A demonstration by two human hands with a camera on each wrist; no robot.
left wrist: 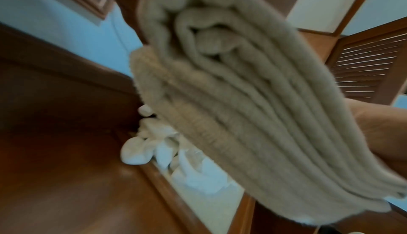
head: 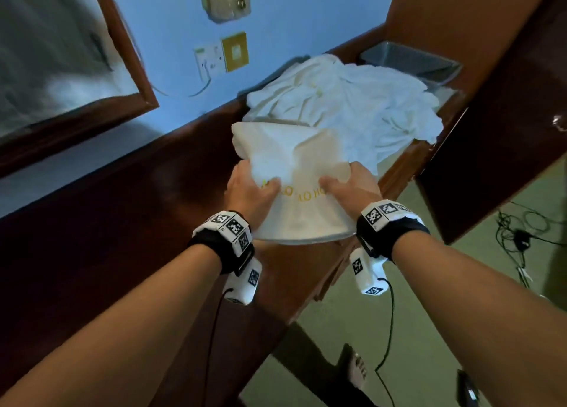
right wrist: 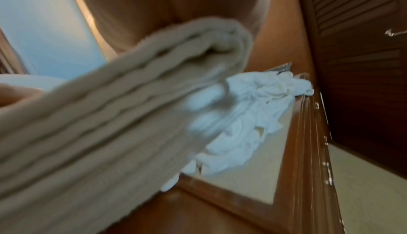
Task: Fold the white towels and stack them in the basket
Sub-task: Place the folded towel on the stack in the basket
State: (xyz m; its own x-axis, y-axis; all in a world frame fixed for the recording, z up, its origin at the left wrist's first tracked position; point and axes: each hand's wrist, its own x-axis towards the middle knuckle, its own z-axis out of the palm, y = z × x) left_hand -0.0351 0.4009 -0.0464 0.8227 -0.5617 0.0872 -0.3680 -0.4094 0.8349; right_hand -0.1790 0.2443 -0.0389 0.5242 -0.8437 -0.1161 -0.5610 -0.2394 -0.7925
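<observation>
A folded white towel (head: 294, 173) with yellow lettering hangs in the air above the dark wooden counter (head: 122, 222). My left hand (head: 251, 188) grips its left side and my right hand (head: 349, 185) grips its right side, thumbs on top. The left wrist view shows the folded towel (left wrist: 242, 98) edge-on in several layers, and the right wrist view shows the same towel (right wrist: 114, 112) the same way. Behind it a heap of loose white towels (head: 352, 99) lies on the counter. A grey wire basket (head: 408, 59) stands past the heap, at the far right corner.
A framed mirror (head: 61, 53) hangs on the blue wall at the left, with a wall socket (head: 221, 55) beside it. A louvred wooden door (right wrist: 361, 63) stands to the right of the counter. Cables (head: 521, 234) lie on the floor.
</observation>
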